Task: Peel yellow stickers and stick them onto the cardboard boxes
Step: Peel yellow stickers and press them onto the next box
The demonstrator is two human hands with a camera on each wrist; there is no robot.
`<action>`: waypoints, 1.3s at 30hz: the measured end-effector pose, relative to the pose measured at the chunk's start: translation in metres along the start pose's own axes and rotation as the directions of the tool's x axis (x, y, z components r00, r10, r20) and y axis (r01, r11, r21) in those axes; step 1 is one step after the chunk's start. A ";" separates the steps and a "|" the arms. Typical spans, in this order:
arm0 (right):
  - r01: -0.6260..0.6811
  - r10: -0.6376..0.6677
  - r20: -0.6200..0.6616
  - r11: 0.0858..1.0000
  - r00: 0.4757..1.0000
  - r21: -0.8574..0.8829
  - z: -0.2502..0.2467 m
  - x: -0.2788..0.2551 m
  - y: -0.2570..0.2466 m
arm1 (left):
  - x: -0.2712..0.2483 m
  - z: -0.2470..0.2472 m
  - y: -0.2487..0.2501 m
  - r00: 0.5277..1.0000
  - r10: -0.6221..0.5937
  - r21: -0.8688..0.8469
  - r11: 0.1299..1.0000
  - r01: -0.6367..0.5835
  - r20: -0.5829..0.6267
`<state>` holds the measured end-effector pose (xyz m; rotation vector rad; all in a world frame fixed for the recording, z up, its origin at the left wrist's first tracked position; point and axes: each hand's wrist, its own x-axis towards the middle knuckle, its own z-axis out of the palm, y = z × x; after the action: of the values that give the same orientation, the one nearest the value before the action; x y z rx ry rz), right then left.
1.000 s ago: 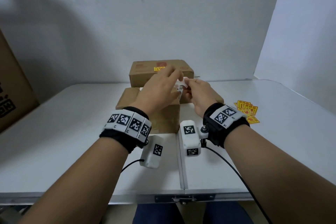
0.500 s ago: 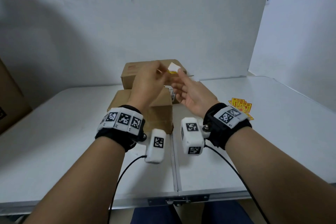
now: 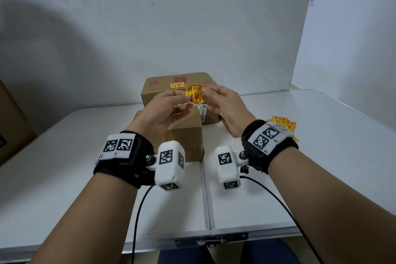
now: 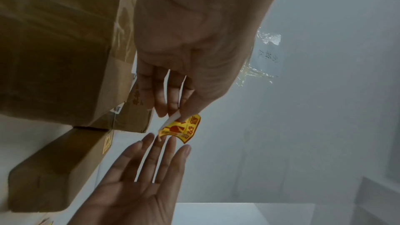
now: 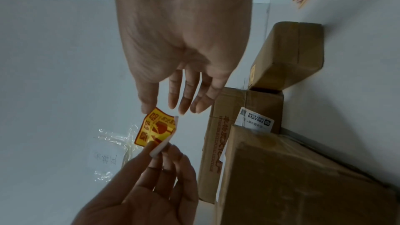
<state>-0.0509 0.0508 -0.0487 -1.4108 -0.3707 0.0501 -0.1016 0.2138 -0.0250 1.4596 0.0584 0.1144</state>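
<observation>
A yellow sticker (image 3: 194, 94) with red print hangs in the air between my hands, above the cardboard boxes. My left hand (image 3: 182, 97) pinches its lower edge together with the white backing (image 5: 159, 150), thumb against fingers (image 4: 173, 114). The sticker (image 5: 155, 129) curls away from the backing at its far edge. My right hand (image 3: 206, 94) has nearly straight fingers, and its thumb tip (image 5: 149, 109) touches the sticker's free corner. A near box (image 3: 186, 137) sits below my left hand. The far box (image 3: 158, 92) carries a stuck yellow sticker (image 3: 177, 85).
A third box (image 3: 211, 119) with a white label lies behind the near one. A pile of yellow stickers (image 3: 284, 123) lies on the white table (image 3: 64, 167) to the right. A large cardboard box (image 3: 10, 126) stands at the far left. Walls close the back and right.
Both hands have lifted from the boxes. The sticker has turned its printed face towards me and come partly off the white backing.
</observation>
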 end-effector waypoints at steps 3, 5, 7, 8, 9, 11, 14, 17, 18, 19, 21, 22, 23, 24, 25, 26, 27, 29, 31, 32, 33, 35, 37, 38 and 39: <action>-0.003 0.003 0.012 1.000 1.000 -0.024 0.001 0.000 0.001 | -0.002 0.002 -0.001 0.999 -0.043 -0.076 0.996 0.046 0.031; 0.019 -0.019 0.001 0.999 1.000 -0.036 0.000 -0.002 0.001 | -0.002 0.003 -0.002 0.998 -0.053 -0.087 0.995 0.055 0.029; 0.055 -0.056 -0.016 0.996 0.998 -0.073 0.000 -0.002 0.002 | -0.002 0.004 -0.004 0.999 -0.040 -0.081 0.996 0.040 0.001; 0.073 -0.076 -0.026 0.991 0.997 -0.109 0.001 -0.002 0.003 | -0.002 0.005 -0.005 0.999 -0.028 -0.071 0.997 0.027 -0.020; 0.087 -0.094 -0.041 0.984 0.995 -0.152 0.001 -0.001 0.005 | -0.001 0.005 -0.007 0.999 -0.012 -0.055 0.998 0.010 -0.044; 0.114 -0.134 -0.069 0.963 0.989 -0.246 0.004 0.001 0.007 | 0.000 0.007 -0.008 0.996 0.024 -0.022 0.999 -0.026 -0.090; 0.142 -0.173 -0.068 0.935 0.983 -0.326 0.006 0.000 0.003 | 0.002 0.008 -0.010 0.993 0.047 -0.002 0.999 -0.048 -0.104; 0.146 -0.155 -0.007 0.945 0.988 -0.293 0.005 -0.002 -0.002 | 0.003 0.005 -0.011 0.994 0.050 0.008 0.999 -0.050 -0.098; 0.144 -0.145 0.017 0.949 0.989 -0.280 0.004 -0.002 -0.002 | 0.003 0.003 -0.012 0.993 0.048 0.004 0.999 -0.048 -0.105; 0.140 -0.135 0.038 0.955 0.990 -0.263 0.003 -0.002 -0.001 | 0.004 0.001 -0.012 0.992 0.045 -0.001 0.999 -0.045 -0.114; 0.132 -0.121 0.060 0.962 0.991 -0.239 0.002 -0.002 0.001 | 0.004 -0.001 -0.013 0.990 0.044 0.005 0.999 -0.043 -0.135; 0.132 -0.122 0.060 0.961 0.991 -0.243 0.003 -0.002 0.003 | 0.004 -0.002 -0.014 0.988 0.047 0.023 0.999 -0.044 -0.148; 0.138 -0.128 0.053 0.959 0.990 -0.249 0.004 -0.002 0.004 | 0.004 -0.002 -0.014 0.985 0.052 0.052 0.998 -0.044 -0.163; 0.145 -0.139 0.042 0.956 0.989 -0.254 0.005 -0.001 0.005 | 0.004 -0.003 -0.015 0.982 0.060 0.090 0.995 -0.045 -0.176; 0.155 -0.153 0.028 0.953 0.988 -0.259 0.006 -0.001 0.007 | 0.005 -0.003 -0.015 0.980 0.069 0.128 0.991 -0.046 -0.189; 0.165 -0.166 0.019 0.950 0.986 -0.264 0.006 -0.001 0.008 | 0.005 -0.004 -0.015 0.977 0.078 0.163 0.986 -0.045 -0.199; 0.178 -0.179 0.019 0.947 0.984 -0.267 0.007 0.000 0.009 | 0.005 -0.005 -0.016 0.975 0.085 0.190 0.981 -0.045 -0.206; 0.207 -0.202 0.048 0.943 0.978 -0.261 0.010 0.003 0.012 | 0.006 -0.007 -0.016 0.973 0.097 0.221 0.974 -0.050 -0.209; 0.219 -0.202 0.090 0.939 0.975 -0.267 0.012 0.005 0.015 | 0.009 -0.009 -0.014 0.974 0.108 0.249 0.967 -0.056 -0.200; 0.212 -0.188 0.111 0.938 0.976 -0.276 0.013 0.006 0.017 | 0.011 -0.011 -0.013 0.974 0.118 0.287 0.956 -0.060 -0.192; 0.198 -0.168 0.125 0.938 0.978 -0.284 0.013 0.007 0.019 | 0.013 -0.014 -0.012 0.974 0.133 0.344 0.937 -0.063 -0.183; 0.167 -0.140 0.110 0.941 0.984 -0.296 0.014 0.010 0.022 | 0.017 -0.022 -0.012 0.970 0.175 0.493 0.867 -0.069 -0.172; 0.124 -0.118 0.037 0.945 0.992 -0.304 0.015 0.015 0.025 | 0.017 -0.031 -0.012 0.961 0.220 0.685 0.727 -0.047 -0.167; 0.103 -0.108 0.001 0.947 0.994 -0.305 0.015 0.017 0.026 | 0.016 -0.036 -0.013 0.960 0.229 0.774 0.632 -0.018 -0.164; 0.090 -0.100 -0.018 0.948 0.995 -0.306 0.014 0.019 0.028 | 0.015 -0.040 -0.016 0.964 0.221 0.839 0.544 0.007 -0.151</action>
<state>-0.0317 0.0742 -0.0698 -1.6945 -0.4319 -0.1141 -0.0901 0.2529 -0.0444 2.4315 0.2523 0.4156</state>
